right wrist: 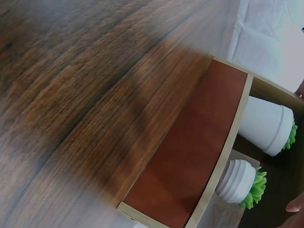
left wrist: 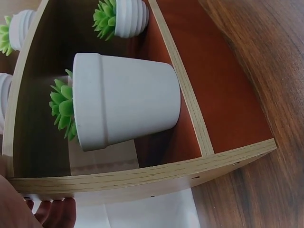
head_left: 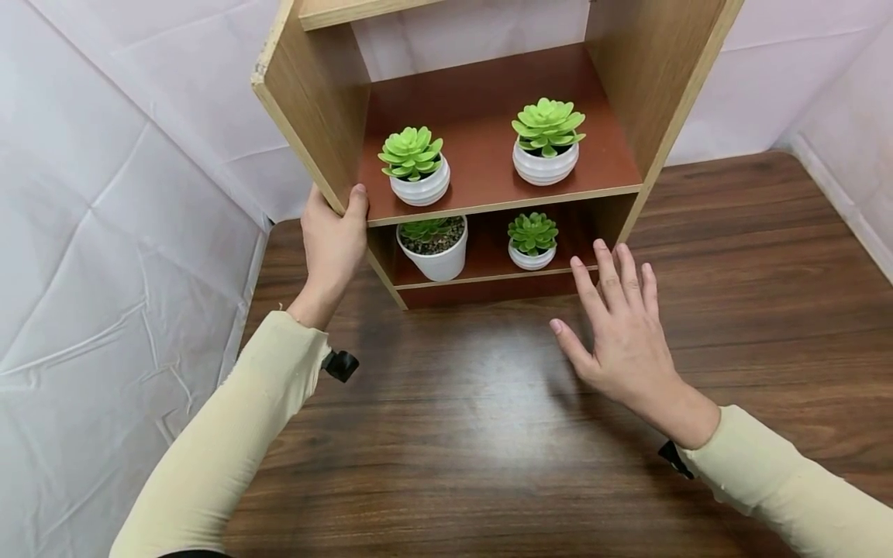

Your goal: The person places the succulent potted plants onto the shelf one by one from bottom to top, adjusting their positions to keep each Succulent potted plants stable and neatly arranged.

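Observation:
A small wooden shelf [head_left: 488, 203] with reddish-brown boards stands on the table. My left hand [head_left: 336, 236] grips the front edge of its left side panel, thumb on the inner side; in the left wrist view the fingers [left wrist: 56, 213] curl around the panel's outer face. My right hand [head_left: 621, 333] is spread, palm down, in front of the lower right corner, holding nothing. On the middle board are two light green succulents in white ribbed pots, one left [head_left: 421, 186] and one right [head_left: 546, 161]. Below sit a larger plain white pot [head_left: 441, 260] and a small ribbed pot [head_left: 532, 258], both with green succulents.
The brown wood-grain table [head_left: 446, 434] extends in front of and to the right of the shelf. White sheeting [head_left: 91, 209] hangs at the left, back and right. An upper shelf board [head_left: 363, 11] crosses the top of the head view.

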The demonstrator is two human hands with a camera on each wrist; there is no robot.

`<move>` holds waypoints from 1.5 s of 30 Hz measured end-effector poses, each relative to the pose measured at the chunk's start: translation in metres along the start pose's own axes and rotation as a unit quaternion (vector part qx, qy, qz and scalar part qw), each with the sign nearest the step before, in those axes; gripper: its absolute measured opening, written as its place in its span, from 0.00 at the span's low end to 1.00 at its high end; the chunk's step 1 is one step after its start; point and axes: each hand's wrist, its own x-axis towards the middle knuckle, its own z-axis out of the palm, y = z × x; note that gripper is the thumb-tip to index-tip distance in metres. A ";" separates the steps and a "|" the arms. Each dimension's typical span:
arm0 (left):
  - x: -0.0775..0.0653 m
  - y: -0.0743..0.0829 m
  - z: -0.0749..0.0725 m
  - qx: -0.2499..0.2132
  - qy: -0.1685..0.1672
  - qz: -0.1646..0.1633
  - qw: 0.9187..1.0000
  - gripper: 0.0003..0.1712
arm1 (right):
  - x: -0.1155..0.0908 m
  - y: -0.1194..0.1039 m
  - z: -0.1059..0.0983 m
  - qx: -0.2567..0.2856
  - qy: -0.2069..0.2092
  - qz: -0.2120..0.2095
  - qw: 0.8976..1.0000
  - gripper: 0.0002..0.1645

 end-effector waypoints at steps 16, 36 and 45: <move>0.000 -0.010 -0.007 0.158 0.039 0.055 0.985 0.22 | -0.001 -0.001 0.008 -0.002 -0.055 0.024 0.998 0.50; -0.032 -0.035 -0.005 0.191 0.031 0.223 0.955 0.33 | 0.005 0.001 0.007 -0.025 -0.121 0.067 0.990 0.52; -0.059 -0.052 -0.001 0.222 0.001 0.203 0.954 0.43 | 0.003 0.003 0.010 -0.031 -0.129 0.072 0.989 0.52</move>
